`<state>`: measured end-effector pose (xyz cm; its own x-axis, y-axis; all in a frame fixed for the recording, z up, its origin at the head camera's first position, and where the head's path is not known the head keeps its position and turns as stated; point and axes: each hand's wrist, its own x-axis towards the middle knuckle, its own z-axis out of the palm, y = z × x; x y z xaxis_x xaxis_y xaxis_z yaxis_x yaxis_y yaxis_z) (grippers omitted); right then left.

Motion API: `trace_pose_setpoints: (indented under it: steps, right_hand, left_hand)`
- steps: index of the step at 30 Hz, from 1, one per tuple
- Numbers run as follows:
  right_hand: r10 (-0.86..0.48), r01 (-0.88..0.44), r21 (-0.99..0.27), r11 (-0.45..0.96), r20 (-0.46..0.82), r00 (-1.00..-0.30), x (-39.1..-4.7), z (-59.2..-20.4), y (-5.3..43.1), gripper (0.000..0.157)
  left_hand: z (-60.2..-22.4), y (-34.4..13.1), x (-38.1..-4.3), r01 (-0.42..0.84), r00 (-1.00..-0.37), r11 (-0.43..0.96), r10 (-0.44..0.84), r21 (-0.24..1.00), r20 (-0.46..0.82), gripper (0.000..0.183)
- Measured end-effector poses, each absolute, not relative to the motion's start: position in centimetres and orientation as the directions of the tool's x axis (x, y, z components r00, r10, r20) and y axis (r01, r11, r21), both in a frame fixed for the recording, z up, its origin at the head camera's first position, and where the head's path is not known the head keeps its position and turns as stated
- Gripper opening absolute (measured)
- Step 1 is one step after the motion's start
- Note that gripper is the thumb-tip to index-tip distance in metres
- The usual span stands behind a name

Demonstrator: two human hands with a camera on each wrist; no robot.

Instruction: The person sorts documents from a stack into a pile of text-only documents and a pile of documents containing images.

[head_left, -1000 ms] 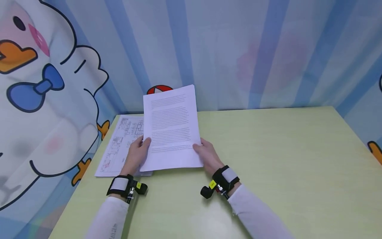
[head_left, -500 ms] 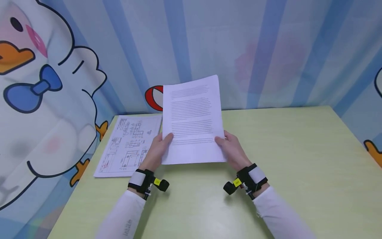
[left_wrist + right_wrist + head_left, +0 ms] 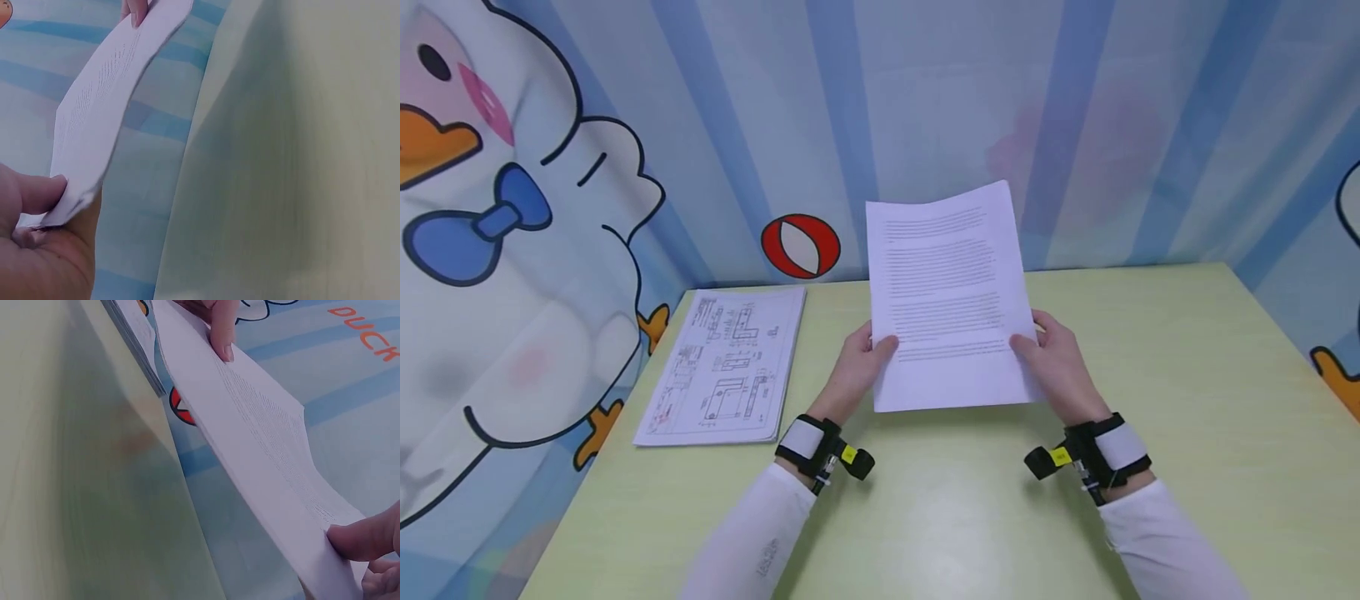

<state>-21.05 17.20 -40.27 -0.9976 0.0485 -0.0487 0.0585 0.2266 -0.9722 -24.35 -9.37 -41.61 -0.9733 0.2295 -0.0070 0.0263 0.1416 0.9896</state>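
A thin stack of white printed paper [image 3: 947,292] is held up above the table, its text side toward me and its top tilted back. On its left edge my left hand [image 3: 855,367] grips with the thumb in front and the fingers behind. My right hand [image 3: 1058,364] grips the right edge in the same way. Seen from the left wrist, the lower edge of the paper [image 3: 106,119] bows slightly and shows several sheets together. The right wrist view shows the right thumb [image 3: 359,540] pressing on the front sheet.
At the table's left lies another paper stack [image 3: 722,367] with technical drawings on top. The pale green table [image 3: 1187,417] runs to a curtain [image 3: 940,100] printed with stripes, ducks and a red-and-white ball. Each wrist carries a strapped camera.
Both hands have carried the held paper stack to the right and slightly up. The stack of drawings, partly covered before, is now fully in view.
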Motion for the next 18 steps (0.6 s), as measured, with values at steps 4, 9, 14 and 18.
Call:
trace_pose_setpoints:
  steps: [4,9,14,18]
  right_hand:
    - [0.105,0.074,-0.961,0.268,-0.048,-0.993,-20.7,-40.1,19.4,0.046]
    - [0.154,0.079,-0.937,0.341,-0.027,-0.988,-20.2,-40.2,22.2,0.048]
    - [0.193,0.091,-0.906,0.414,-0.01,-0.981,-19.7,-40.6,24.6,0.051]
    - [0.203,0.117,-0.885,0.45,-0.026,-0.979,-19.5,-41.1,26.2,0.053]
  left_hand:
    - [-41.3,-7.4,-24.6,0.006,-0.966,0.168,0.257,0.986,-0.038,0.033]
    - [-41.2,-5.2,-24.7,-0.052,-0.932,0.143,0.349,0.988,-0.099,0.035]
    - [-41.5,-3.3,-24.6,-0.07,-0.898,0.14,0.421,0.988,-0.124,0.034]
    - [-42.3,-1.6,-24.5,-0.095,-0.891,0.171,0.425,0.981,-0.161,0.032]
